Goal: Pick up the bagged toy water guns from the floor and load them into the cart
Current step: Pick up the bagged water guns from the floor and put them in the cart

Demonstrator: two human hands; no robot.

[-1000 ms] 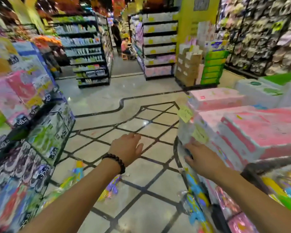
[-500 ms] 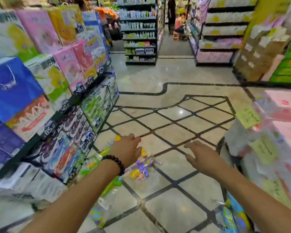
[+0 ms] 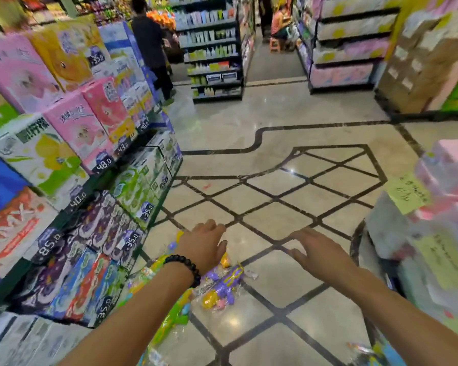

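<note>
Bagged toy water guns [image 3: 222,282] lay on the tiled floor [image 3: 275,215] beside the foot of the shelving [image 3: 90,186], a purple and yellow one just beneath the left hand [image 3: 205,245] and a green one [image 3: 169,323] under the left forearm. Both arms reached forward and down, palms facing the floor. The left hand, with a black bead bracelet [image 3: 184,265] at its wrist, hovered with fingers loosely extended, its grip holding nothing. The right hand [image 3: 316,250] was spread flat, fingers straight, equally empty, above bare tiles.
</note>
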